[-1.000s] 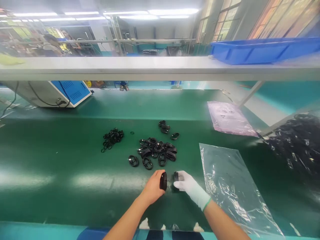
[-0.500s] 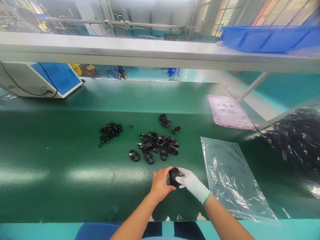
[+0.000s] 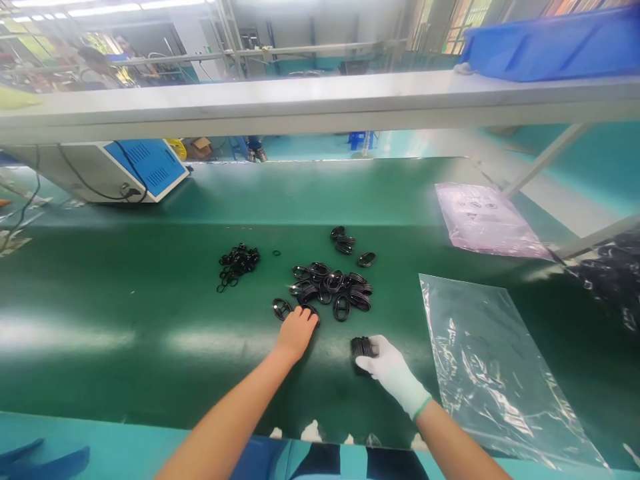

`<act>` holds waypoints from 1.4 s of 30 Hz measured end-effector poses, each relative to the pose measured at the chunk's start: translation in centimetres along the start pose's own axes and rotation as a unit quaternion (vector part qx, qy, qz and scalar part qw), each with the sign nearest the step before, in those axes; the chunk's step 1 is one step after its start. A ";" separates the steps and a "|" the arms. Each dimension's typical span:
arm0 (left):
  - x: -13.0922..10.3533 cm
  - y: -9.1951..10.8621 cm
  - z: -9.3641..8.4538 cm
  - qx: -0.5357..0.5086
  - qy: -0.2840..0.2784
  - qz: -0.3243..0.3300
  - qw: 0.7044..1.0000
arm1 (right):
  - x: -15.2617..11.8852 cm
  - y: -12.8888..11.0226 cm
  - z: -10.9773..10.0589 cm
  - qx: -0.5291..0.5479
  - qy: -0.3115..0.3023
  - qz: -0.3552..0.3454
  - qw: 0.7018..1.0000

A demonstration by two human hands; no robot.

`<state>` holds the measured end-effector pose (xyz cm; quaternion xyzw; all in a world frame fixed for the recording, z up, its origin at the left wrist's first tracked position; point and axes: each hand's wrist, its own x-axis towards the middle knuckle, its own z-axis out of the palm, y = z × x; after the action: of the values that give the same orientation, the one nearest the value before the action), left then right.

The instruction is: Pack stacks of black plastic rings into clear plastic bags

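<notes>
My bare left hand [image 3: 297,331] reaches to the near edge of a pile of black oval buckles [image 3: 334,283], its fingers curled down over one buckle [image 3: 311,311]. A single buckle [image 3: 282,309] lies just left of those fingers. My right hand [image 3: 389,365], in a white glove, grips a stack of black oval pieces [image 3: 362,348] above the green mat, nearer to me than the pile. A heap of small black rings [image 3: 239,264] lies to the left, with one loose ring [image 3: 277,253] beside it.
A clear plastic bag [image 3: 493,360] lies flat at the right, and a pinkish bag [image 3: 487,217] is behind it. Black bagged items [image 3: 613,277] sit at the far right. A blue-and-white machine [image 3: 143,170] stands back left. A shelf [image 3: 300,103] crosses above, holding a blue bin [image 3: 550,45].
My left hand has let go of the stack and moved up and left to the pile. The stack stays in my right hand. The whole view has shifted slightly.
</notes>
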<state>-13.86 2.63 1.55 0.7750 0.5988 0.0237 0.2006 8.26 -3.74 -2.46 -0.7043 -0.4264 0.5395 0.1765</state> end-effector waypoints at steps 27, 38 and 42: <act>-2.2 1.4 1.5 -0.278 0.029 -0.144 0.949 | -1.1 -1.8 0.6 -0.134 0.051 -0.004 0.990; -2.5 4.8 4.4 -0.293 -0.127 0.047 0.946 | -1.4 -1.9 0.3 -0.093 0.065 -0.041 0.993; -2.4 4.5 4.4 -0.283 -0.119 0.063 0.950 | -1.4 -1.9 -0.1 -0.091 0.065 -0.049 0.992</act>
<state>-9.22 -1.78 -0.48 0.7197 0.4894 0.1125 0.4794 7.48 -3.73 -0.24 -0.7294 -0.4952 0.4419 0.1656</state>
